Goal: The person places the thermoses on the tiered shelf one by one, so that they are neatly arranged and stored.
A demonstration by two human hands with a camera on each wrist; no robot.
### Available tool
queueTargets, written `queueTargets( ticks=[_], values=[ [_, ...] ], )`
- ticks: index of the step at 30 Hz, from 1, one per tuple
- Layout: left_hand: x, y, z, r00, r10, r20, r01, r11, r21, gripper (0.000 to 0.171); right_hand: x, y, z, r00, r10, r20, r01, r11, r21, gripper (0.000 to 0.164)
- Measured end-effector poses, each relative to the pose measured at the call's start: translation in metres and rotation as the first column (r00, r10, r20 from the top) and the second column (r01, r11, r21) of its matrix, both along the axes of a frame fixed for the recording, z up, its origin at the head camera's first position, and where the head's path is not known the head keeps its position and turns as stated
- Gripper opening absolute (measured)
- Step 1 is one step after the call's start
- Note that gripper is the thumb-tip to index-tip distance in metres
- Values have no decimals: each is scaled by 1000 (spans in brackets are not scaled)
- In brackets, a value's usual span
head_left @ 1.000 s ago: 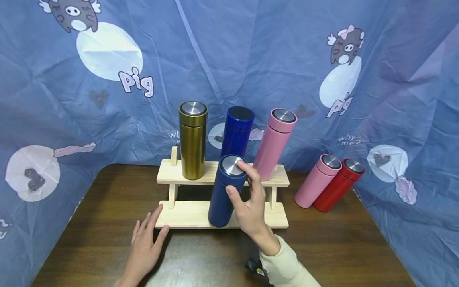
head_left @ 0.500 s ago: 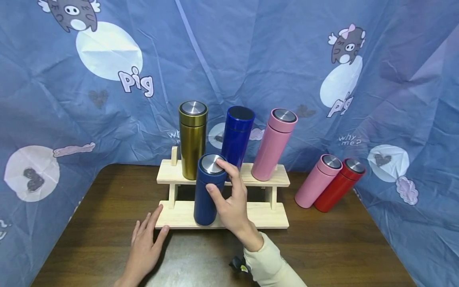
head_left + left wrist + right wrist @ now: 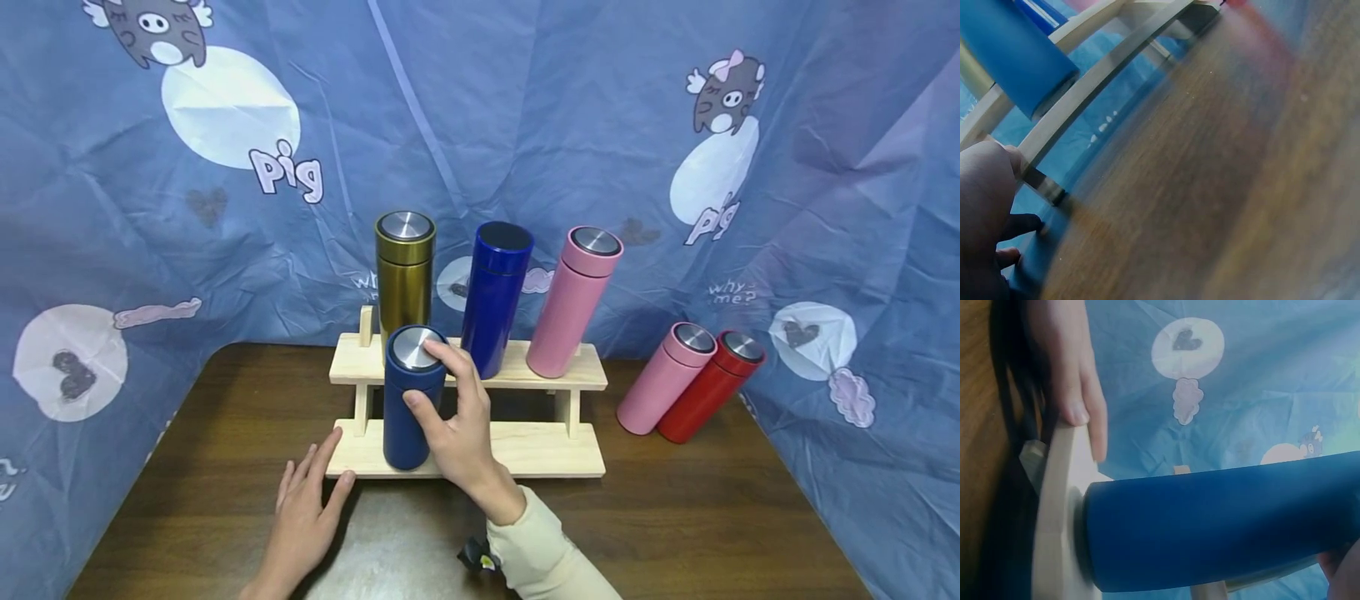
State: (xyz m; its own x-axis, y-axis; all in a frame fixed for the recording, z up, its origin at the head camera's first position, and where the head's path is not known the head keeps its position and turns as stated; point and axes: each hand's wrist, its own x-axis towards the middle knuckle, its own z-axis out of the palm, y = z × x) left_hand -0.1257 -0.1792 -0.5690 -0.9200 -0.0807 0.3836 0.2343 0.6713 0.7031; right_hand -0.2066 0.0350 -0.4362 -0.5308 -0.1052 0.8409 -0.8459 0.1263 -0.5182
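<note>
My right hand (image 3: 463, 442) grips a navy vacuum flask (image 3: 405, 421) near its top, thumb on the side and index finger over the steel-topped lid. The flask stands nearly upright at the left part of the lower board of a two-tier wooden rack (image 3: 543, 446). In the right wrist view, the base of the flask (image 3: 1210, 528) is right at the board. My left hand (image 3: 306, 517) rests at the left end of that lower board, fingers extended and thumb at the front edge. The left wrist view shows this hand (image 3: 985, 194) beside the board's end.
On the upper board stand a gold flask (image 3: 405, 283), a royal blue flask (image 3: 497, 300) and a pink flask (image 3: 570, 312). Another pink flask (image 3: 660, 387) and a red flask (image 3: 708, 396) stand on the brown table (image 3: 690, 517) to the right. A blue printed curtain (image 3: 600, 125) hangs behind.
My right hand has moved the navy flask leftward along the lower board, from the middle to in front of the gold flask. The left hand has stayed in place.
</note>
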Motion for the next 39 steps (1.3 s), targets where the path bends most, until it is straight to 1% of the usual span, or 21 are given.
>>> queueTargets(
  ticks=[7,14,17,23,29,34,39],
  values=[
    [0,1,0,1000,4,-13,-4,1000,3,60,-1,-3,-7,1000,7,-18,-6,1000,10,53],
    [1,1,1,1000,7,9,-7,1000,-4,60,-1,-2,-8,1000,15,-16,-14,999,38,54],
    [0,1,2,1000,8,17,-8,1000,-8,60,-2,-2,-7,1000,18,7,-19,998,64,56],
    [-1,0,1,1000,7,10,-7,1000,-16,60,-2,-3,-3,997,46,68,-55,990,133,57],
    [-2,2,2,1000,6,29,-6,1000,-17,60,-3,1,-2,991,57,119,-78,980,181,59],
    [-2,2,3,1000,5,18,-5,1000,-11,60,-3,6,-1,989,68,128,-94,973,212,66],
    [-1,2,2,1000,4,-1,-4,1000,-8,59,-2,11,2,990,63,130,-94,965,245,80]
  ],
)
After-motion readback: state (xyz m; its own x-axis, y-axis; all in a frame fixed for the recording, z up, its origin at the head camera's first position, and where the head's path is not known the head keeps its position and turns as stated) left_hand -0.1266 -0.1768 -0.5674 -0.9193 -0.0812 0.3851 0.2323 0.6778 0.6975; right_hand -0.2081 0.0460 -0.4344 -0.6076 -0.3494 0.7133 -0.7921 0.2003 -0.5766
